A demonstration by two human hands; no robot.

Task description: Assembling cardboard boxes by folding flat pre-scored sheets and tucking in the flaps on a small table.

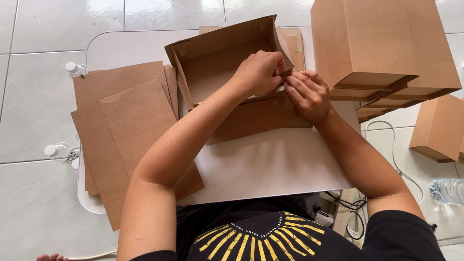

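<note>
**Folding a cardboard box at the corner**

Looking down from the head camera, both hands meet at the right near corner of a half-formed cardboard box (223,62) that sits on the far part of the white desk (265,166). The left hand (261,73) is curled over the box's right wall, its grip closed on the edge of the cardboard. The right hand (307,95) is just beside it, touching it, fingers (295,79) pinched shut on a flap at the same corner. The box is open at the top and tilted slightly toward the person.

Under the box lies a flat piece of cardboard (252,119). To the left, a pile of flat cardboard sheets (126,131) overhangs the desk's edge. On the right stands a stack of finished boxes (375,33), with two more boxes (449,129) on the tiled floor (23,78). A clear water bottle (460,192) lies on the floor at the far right, and a small bottle (58,153) stands left of the desk
</note>
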